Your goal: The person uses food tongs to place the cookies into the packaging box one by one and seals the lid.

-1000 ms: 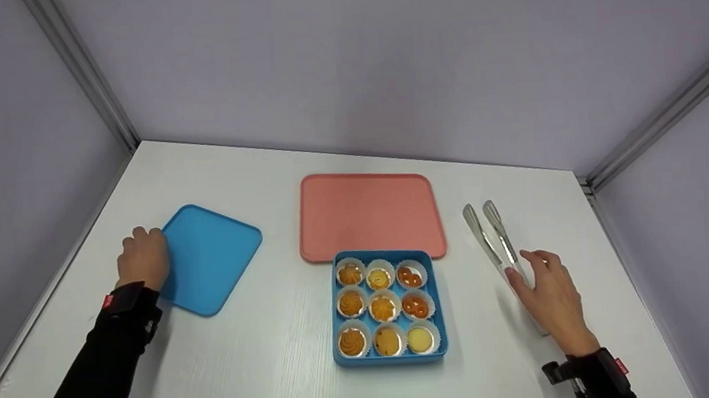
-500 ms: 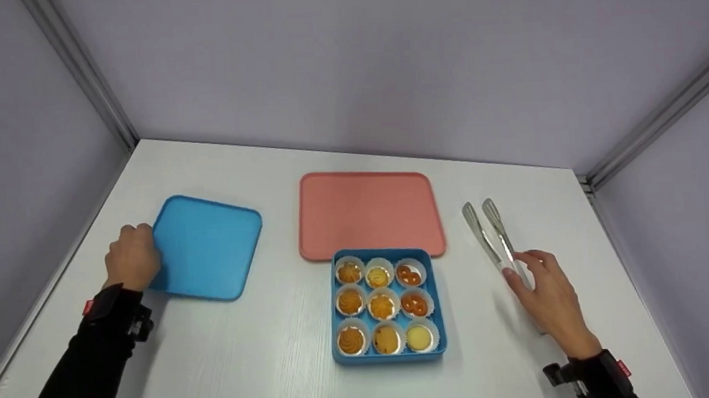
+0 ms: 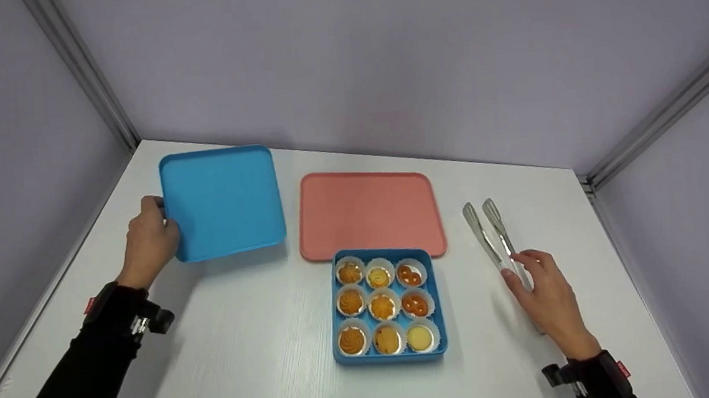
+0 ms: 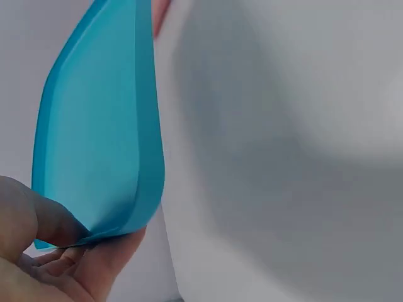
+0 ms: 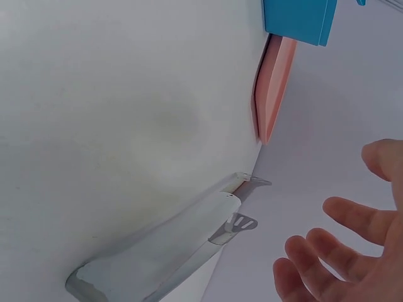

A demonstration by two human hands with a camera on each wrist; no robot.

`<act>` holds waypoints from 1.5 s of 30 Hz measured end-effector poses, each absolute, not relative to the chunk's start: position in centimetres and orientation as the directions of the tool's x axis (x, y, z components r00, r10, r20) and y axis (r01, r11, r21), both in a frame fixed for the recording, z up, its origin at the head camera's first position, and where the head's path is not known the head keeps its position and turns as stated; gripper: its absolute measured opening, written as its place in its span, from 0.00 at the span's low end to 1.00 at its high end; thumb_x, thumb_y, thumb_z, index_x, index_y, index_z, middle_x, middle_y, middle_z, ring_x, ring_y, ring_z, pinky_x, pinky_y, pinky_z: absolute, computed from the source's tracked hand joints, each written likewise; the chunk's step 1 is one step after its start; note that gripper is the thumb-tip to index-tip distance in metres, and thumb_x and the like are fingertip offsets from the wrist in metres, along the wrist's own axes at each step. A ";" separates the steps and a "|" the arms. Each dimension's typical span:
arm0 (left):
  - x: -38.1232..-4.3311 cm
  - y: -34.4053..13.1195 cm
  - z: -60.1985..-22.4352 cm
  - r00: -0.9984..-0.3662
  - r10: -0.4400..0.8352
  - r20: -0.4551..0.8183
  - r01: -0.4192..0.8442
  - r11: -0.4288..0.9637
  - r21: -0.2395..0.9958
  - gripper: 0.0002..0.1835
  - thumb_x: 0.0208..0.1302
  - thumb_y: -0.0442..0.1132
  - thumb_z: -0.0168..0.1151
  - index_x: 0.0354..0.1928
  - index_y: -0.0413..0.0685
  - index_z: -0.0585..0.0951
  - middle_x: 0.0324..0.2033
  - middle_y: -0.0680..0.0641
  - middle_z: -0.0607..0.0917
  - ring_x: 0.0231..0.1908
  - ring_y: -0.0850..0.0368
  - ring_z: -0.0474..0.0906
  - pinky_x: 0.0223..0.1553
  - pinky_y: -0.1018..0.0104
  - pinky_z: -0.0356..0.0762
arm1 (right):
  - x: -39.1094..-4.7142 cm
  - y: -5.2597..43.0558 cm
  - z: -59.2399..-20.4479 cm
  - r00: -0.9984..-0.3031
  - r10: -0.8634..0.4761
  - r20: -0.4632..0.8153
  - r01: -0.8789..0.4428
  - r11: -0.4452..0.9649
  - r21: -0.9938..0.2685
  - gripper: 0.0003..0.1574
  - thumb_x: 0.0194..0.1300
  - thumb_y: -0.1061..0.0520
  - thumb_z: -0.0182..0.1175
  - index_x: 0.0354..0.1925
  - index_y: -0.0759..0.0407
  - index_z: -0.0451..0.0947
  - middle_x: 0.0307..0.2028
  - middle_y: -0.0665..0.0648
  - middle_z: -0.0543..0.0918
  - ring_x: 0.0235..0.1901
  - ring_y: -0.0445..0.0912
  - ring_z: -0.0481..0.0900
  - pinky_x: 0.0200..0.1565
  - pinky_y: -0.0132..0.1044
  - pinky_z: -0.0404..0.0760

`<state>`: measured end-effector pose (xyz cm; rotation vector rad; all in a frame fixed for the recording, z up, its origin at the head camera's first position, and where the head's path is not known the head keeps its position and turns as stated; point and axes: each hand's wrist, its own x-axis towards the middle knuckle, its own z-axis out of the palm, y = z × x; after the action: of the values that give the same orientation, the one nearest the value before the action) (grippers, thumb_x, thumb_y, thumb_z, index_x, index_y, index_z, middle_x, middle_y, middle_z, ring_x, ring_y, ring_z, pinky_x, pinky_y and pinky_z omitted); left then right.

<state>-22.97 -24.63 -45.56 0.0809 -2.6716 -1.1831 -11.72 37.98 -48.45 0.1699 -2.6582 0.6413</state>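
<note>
My left hand (image 3: 148, 244) pinches the left edge of a shallow blue lid (image 3: 223, 199), holding it raised and tilted over the far left of the table, its shadow beneath. In the left wrist view the thumb lies on the lid's inner side (image 4: 94, 145), other fingers under it. My right hand (image 3: 548, 294) hovers over the handle end of metal tongs (image 3: 498, 223), which lie spread on the table. The right wrist view shows its loosely bent fingers apart from the tongs (image 5: 182, 233), holding nothing.
A blue box (image 3: 391, 360) at the middle front holds several cookies in white paper cups. Behind it lies a pink tray (image 3: 368, 213), its near edge right at the box. Grey panels (image 3: 382, 66) enclose the white table (image 3: 253, 356) at the back and sides.
My left hand has lifted the blue lid, turned it square to me and carried it away from me and slightly right. My right hand has barely moved above the tongs.
</note>
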 end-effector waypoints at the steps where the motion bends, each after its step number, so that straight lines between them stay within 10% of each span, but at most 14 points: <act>1: -23.0 -24.2 -45.5 -0.974 -0.136 0.184 0.052 0.652 0.757 0.21 0.66 0.23 0.42 0.61 0.21 0.60 0.50 0.20 0.73 0.45 0.27 0.75 0.40 0.37 0.74 | -11.7 37.9 -48.4 -0.914 -0.024 0.404 -0.206 0.887 -0.413 0.25 0.65 0.49 0.64 0.54 0.64 0.78 0.54 0.65 0.73 0.47 0.60 0.75 0.40 0.55 0.73; 22: -21.0 -15.4 -43.2 -0.957 -0.008 0.291 0.270 0.352 0.896 0.21 0.65 0.23 0.51 0.59 0.32 0.62 0.45 0.34 0.74 0.43 0.38 0.81 0.43 0.46 0.80 | -12.6 35.7 -47.7 -0.905 -0.086 0.417 -0.276 0.864 -0.421 0.24 0.65 0.51 0.64 0.55 0.62 0.77 0.50 0.62 0.77 0.46 0.58 0.76 0.44 0.52 0.73; 45: -19.0 -7.4 -44.2 -0.624 0.252 0.739 0.768 0.369 0.523 0.18 0.65 0.23 0.56 0.55 0.37 0.65 0.45 0.38 0.75 0.47 0.45 0.81 0.38 0.54 0.83 | -13.8 30.1 -44.8 -0.861 -0.188 0.472 -0.459 0.685 -0.566 0.11 0.71 0.59 0.57 0.48 0.57 0.83 0.37 0.50 0.85 0.34 0.42 0.81 0.36 0.25 0.78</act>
<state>-18.99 -7.41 -44.20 -0.8788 -2.0810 -1.2205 -13.83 30.14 -44.85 0.5064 -2.5200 0.9935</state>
